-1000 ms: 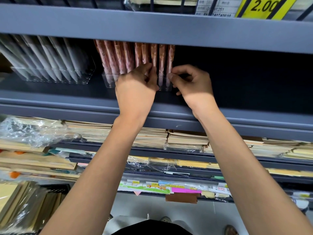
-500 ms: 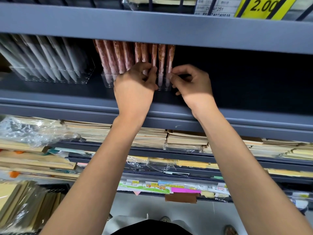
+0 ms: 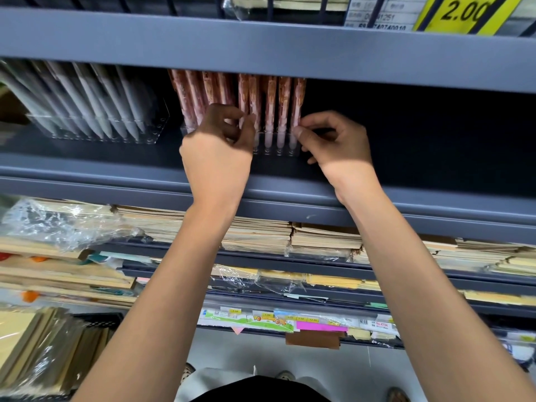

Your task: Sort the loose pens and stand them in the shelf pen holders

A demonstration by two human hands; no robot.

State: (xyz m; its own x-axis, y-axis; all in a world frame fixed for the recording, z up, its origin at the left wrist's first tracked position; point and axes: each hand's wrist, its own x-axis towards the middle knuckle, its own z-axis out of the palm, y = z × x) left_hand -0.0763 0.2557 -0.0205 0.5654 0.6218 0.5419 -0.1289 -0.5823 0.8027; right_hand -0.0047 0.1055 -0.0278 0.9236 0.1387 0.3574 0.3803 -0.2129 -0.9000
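Several pink patterned pens [image 3: 269,103] stand upright in a clear pen holder [image 3: 278,146] on the dark grey shelf [image 3: 406,175]. My left hand [image 3: 220,146] covers the holder's left half, its thumb and forefinger pinched on one pink pen near the middle. At the holder's right end my right hand [image 3: 333,140] pinches the lower part of the rightmost pink pen. The tops of the pens are hidden behind the upper shelf edge.
A second clear holder [image 3: 98,132] with several white pens stands to the left on the same shelf. Right of the pink pens the shelf is dark. Lower shelves carry stacks of brown envelopes [image 3: 319,239] and wrapped paper packs [image 3: 58,224].
Both hands stay at the pink pens. My left hand's fingers have shifted slightly along the pens; my right hand keeps its pinch at the right end.
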